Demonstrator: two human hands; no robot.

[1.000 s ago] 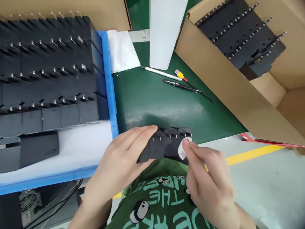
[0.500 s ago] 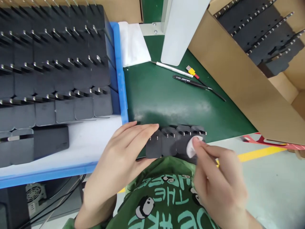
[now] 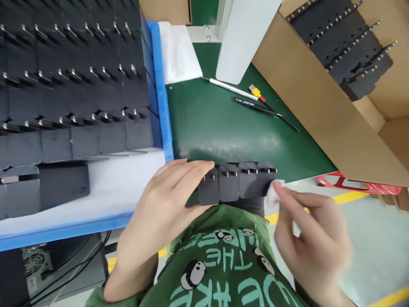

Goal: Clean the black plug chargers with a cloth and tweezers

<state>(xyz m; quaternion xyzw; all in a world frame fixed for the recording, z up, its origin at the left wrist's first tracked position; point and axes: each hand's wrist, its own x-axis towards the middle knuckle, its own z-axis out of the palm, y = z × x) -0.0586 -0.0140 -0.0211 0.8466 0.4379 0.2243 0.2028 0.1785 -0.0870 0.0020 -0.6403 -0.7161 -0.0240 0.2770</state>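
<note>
Several black plug-in power adapters (image 3: pixel 228 182) stand side by side in a row at the near edge of the green table, metal prongs showing on top. My left hand (image 3: pixel 162 204) grips the left end of this row, fingers along the far side and thumb along the near side. A small white cloth (image 3: pixel 274 192) is pinched between the thumb and fingers of my right hand (image 3: pixel 309 230). The cloth is at the right end of the row, by the last adapter; whether it touches is hard to tell.
To the left, a blue tray (image 3: pixel 164 106) holds many similar adapters in rows. A folded white cloth (image 3: pixel 179 55), a silver pen-like tool (image 3: pixel 233 89), black tweezers (image 3: pixel 255 106) and a USB cable (image 3: pixel 256 92) lie beyond. A cardboard box (image 3: pixel 319 102) with black parts stands right.
My right hand has moved right with the white cloth, off the adapters' top faces to the row's end. My left hand keeps its grip. The view has shifted slightly.
</note>
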